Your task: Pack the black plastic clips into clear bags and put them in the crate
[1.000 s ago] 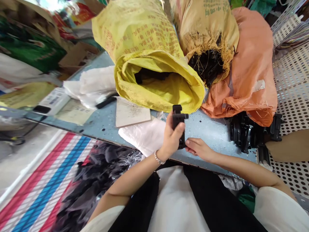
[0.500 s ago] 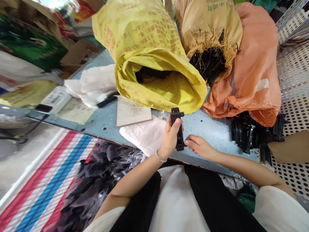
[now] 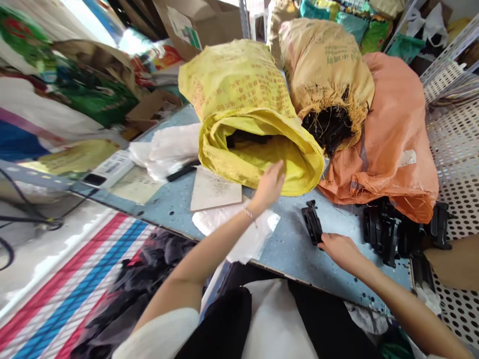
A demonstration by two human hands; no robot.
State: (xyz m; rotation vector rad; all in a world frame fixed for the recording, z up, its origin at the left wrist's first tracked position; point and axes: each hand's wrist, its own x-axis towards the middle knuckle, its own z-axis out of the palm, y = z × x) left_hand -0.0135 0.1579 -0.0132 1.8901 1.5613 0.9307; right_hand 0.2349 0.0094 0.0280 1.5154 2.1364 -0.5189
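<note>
My left hand [image 3: 270,185] reaches to the front rim of the open yellow sack [image 3: 258,172], fingers stretched forward and nothing seen in it. Dark pieces lie inside the sack's mouth. My right hand [image 3: 340,250] grips the near end of a long black plastic part [image 3: 312,223] between thumb and fingers, just over the blue table [image 3: 292,249]. Under my left wrist lies a white plastic bag [image 3: 258,227], beside a flat grey board [image 3: 217,189].
A tan sack [image 3: 325,75] of black parts and an orange sack [image 3: 400,129] stand at right. Several black parts [image 3: 389,232] are heaped before them. Another person's bare limb [image 3: 454,259] shows at the right edge. Dark bagged pieces [image 3: 149,289] lie below the table's left edge.
My left hand has let go of the black plastic part and moved up to the yellow sack. My right hand has carried the part to the right and lowered it towards the table.
</note>
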